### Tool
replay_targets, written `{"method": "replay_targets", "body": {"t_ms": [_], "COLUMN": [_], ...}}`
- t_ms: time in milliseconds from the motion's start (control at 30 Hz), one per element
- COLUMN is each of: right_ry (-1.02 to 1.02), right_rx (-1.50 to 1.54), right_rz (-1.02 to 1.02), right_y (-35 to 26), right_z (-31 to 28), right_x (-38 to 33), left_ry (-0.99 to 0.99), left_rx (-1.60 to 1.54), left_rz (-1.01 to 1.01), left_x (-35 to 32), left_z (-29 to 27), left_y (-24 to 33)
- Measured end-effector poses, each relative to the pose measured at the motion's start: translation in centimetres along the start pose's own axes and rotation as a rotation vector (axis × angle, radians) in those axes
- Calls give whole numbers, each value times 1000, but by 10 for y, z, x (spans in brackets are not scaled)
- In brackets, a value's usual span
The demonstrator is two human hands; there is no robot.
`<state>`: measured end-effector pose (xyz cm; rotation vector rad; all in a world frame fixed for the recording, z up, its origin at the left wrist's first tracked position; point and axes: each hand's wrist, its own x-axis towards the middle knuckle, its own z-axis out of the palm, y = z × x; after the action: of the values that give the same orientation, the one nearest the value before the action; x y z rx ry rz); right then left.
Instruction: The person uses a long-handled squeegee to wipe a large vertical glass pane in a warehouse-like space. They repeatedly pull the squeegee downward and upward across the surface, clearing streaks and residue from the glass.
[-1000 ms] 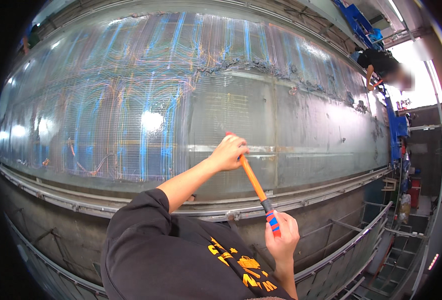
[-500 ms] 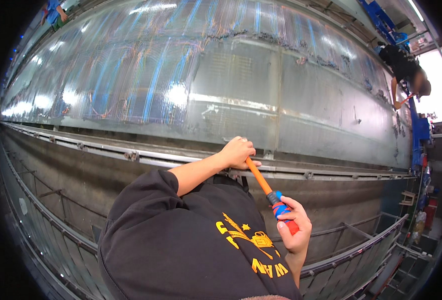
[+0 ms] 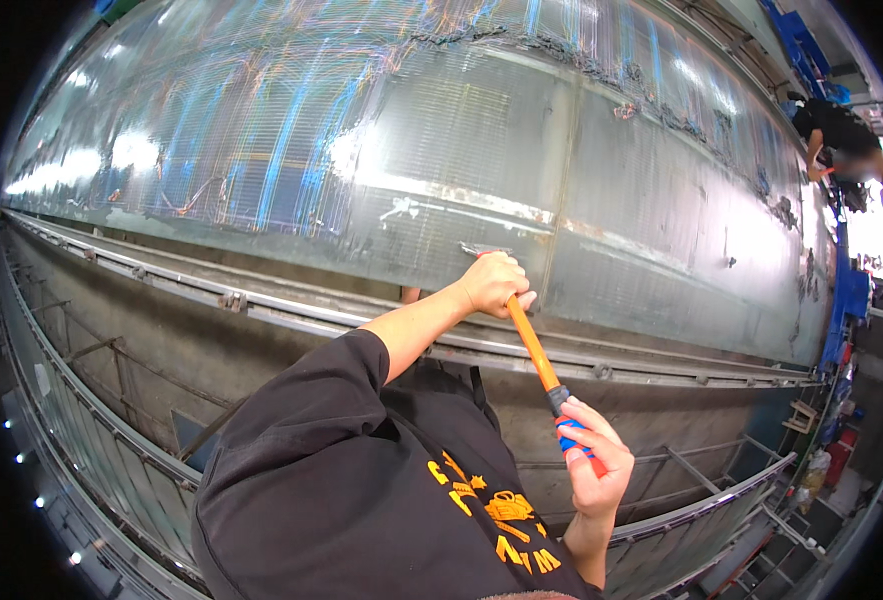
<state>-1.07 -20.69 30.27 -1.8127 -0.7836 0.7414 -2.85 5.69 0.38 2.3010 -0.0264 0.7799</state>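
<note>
- While both hands grip one long tool, the view looks down over a black top with orange print at a huge curved metal shell (image 3: 582,180).
- left hand (image 3: 497,285): closed tight around the upper end of the orange-handled tool (image 3: 532,345), knuckles up, just beside the shell's lower edge.
- right hand (image 3: 592,465): closed around the tool's blue and red grip end (image 3: 572,432), fingers curled over it, at 5 o'clock from the left hand.
- tool: orange shaft runs diagonally between the two hands, from 11 o'clock down to 5 o'clock; a black collar sits just above the blue grip.
- tool head (image 3: 484,250): small flat grey piece pokes out past the left hand at 11 o'clock, touching the shell or right at it; cannot tell exactly.
- shell: grey, glossy, streaked with blue and orange reflections; rough dark seam lines run across its top and down its middle.
- steel rail (image 3: 262,305): runs left to right under the shell, at 9 o'clock from the left hand.
- railing frame (image 3: 702,520): thin metal bars lower down, at 3 o'clock from the right hand.
- another person (image 3: 842,145): far off at 2 o'clock, dark clothing, bent over the shell's far end, well apart from the hands.
</note>
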Motion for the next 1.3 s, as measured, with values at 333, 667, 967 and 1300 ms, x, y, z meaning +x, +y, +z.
{"method": "replay_targets", "body": {"t_ms": [333, 667, 967, 1300], "right_ry": [46, -50, -66, -260], "right_rx": [-64, 31, 64, 874], "right_rz": [22, -196, 12, 831], "right_y": [2, 27, 12, 4], "right_z": [-19, -34, 1, 24], "right_x": [243, 455, 192, -15], "left_ry": [217, 50, -59, -58], "left_rx": [12, 298, 199, 142], "left_rz": [37, 10, -13, -89], "left_x": [165, 296, 118, -81], "left_z": [-10, -50, -63, -55], "left_y": [-193, -380, -168, 19]}}
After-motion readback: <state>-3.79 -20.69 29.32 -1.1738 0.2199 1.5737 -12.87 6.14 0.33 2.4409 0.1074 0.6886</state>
